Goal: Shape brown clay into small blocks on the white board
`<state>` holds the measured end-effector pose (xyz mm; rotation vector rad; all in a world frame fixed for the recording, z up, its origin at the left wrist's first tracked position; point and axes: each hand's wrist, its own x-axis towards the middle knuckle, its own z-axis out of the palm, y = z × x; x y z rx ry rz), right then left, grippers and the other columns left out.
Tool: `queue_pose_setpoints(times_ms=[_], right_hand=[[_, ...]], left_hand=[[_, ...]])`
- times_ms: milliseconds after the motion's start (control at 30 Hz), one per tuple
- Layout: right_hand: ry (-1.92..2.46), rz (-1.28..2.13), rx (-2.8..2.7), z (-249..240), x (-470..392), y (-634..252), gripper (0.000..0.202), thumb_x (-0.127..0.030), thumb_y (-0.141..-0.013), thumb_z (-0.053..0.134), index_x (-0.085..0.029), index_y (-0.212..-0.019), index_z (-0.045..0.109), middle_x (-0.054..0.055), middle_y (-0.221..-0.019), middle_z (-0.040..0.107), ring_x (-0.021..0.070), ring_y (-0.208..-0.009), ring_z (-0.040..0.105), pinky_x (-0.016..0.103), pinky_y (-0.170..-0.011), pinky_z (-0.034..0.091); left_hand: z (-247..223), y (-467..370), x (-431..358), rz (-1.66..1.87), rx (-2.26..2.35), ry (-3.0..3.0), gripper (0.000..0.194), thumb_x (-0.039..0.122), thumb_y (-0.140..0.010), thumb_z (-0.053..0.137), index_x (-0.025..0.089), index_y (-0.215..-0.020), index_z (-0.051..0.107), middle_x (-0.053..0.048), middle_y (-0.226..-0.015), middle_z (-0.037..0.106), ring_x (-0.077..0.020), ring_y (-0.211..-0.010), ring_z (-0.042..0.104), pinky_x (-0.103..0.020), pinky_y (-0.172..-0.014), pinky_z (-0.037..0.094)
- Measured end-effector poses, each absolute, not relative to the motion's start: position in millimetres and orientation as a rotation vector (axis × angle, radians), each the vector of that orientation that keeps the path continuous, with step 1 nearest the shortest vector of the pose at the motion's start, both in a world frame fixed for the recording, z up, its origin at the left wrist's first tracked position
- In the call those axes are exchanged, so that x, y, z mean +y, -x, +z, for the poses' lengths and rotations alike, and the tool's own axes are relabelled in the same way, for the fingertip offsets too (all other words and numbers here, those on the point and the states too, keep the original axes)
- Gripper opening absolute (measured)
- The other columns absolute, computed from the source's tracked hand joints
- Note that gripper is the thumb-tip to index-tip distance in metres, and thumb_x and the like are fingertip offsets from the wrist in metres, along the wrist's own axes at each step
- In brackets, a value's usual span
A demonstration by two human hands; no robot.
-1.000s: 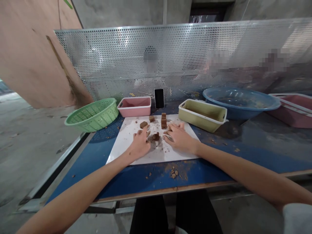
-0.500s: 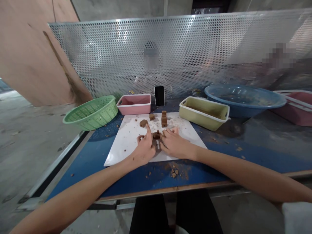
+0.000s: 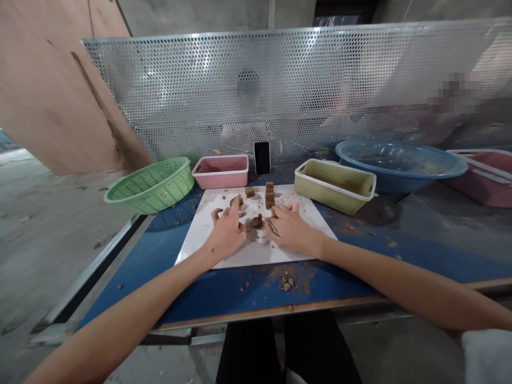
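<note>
Both my hands rest on a white board (image 3: 200,240) on the blue table (image 3: 224,293). My left hand (image 3: 227,233) lies flat with its fingers spread, the fingertips beside a brown clay piece (image 3: 234,200). My right hand (image 3: 291,230) lies palm down with a thin grey strip (image 3: 274,228) showing under its thumb side. A small brown lump (image 3: 257,221) sits between the two hands, touching neither. Behind it stands a short stack of brown blocks (image 3: 270,195), with a single block (image 3: 249,191) to its left.
Behind the board stand a green basket (image 3: 154,184), a pink tub (image 3: 221,172), a black phone (image 3: 262,158) propped upright, a yellow-green tub (image 3: 335,186) and a blue basin (image 3: 400,165). Brown crumbs (image 3: 286,281) lie near the table's front edge. A perforated metal screen (image 3: 304,90) closes the back.
My hands, pressed together around the small lump half a second ago, have moved apart. The left hand slid back toward the far clay piece and the lump now sits free between them.
</note>
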<state>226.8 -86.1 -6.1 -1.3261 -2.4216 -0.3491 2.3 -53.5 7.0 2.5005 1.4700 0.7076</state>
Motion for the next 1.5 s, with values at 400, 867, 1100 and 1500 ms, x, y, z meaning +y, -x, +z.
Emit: queue_pose_setpoints(times_ms=[400, 867, 1100, 1500], right_hand=[[1.28, -0.327, -2.357, -6.4, -78.9, -239.3, 0.034, -0.03, -0.109, 0.046, -0.017, -0.087, 0.069, 0.011, -0.101, 0.066, 0.0278, -0.107, 0.053, 0.044, -0.089, 0.026], [0.975, -0.362, -2.29, -7.3, -84.5, -232.7, 0.033, -0.043, -0.111, 0.052, -0.017, -0.123, 0.069, 0.012, -0.107, 0.071, 0.0291, -0.111, 0.06, 0.045, -0.097, 0.038], [0.859, -0.302, -2.253, -3.6, -88.3, -233.6, 0.02, -0.034, -0.107, 0.06, -0.02, -0.111, 0.074, 0.01, -0.099, 0.072, 0.0268, -0.098, 0.06, 0.041, -0.088, 0.05], [0.805, -0.315, -2.214, -6.2, -86.5, -235.3, 0.018, -0.03, -0.107, 0.058, -0.021, -0.105, 0.073, 0.009, -0.091, 0.073, 0.0241, -0.09, 0.061, 0.04, -0.082, 0.051]], left_hand=[[39.9, 48.3, 8.2, 0.237, 0.988, -2.61, 0.04, 0.053, -0.087, 0.071, 0.021, -0.108, 0.081, -0.011, -0.114, 0.073, -0.026, -0.099, 0.068, -0.034, -0.088, 0.047], [25.6, 5.6, -33.7, 0.658, 0.878, -1.79, 0.043, 0.055, -0.074, 0.088, 0.016, -0.087, 0.079, -0.007, -0.086, 0.076, -0.0193, -0.078, 0.064, -0.033, -0.074, 0.047], [19.2, -6.1, -47.3, 0.709, 0.876, -1.662, 0.047, 0.056, -0.068, 0.093, 0.014, -0.081, 0.079, -0.007, -0.082, 0.074, -0.0183, -0.076, 0.061, -0.031, -0.072, 0.044], [15.5, -8.7, -49.0, 0.695, 0.729, -1.586, 0.049, 0.062, -0.08, 0.084, 0.013, -0.084, 0.078, -0.003, -0.076, 0.065, -0.0143, -0.072, 0.052, -0.03, -0.07, 0.038]])
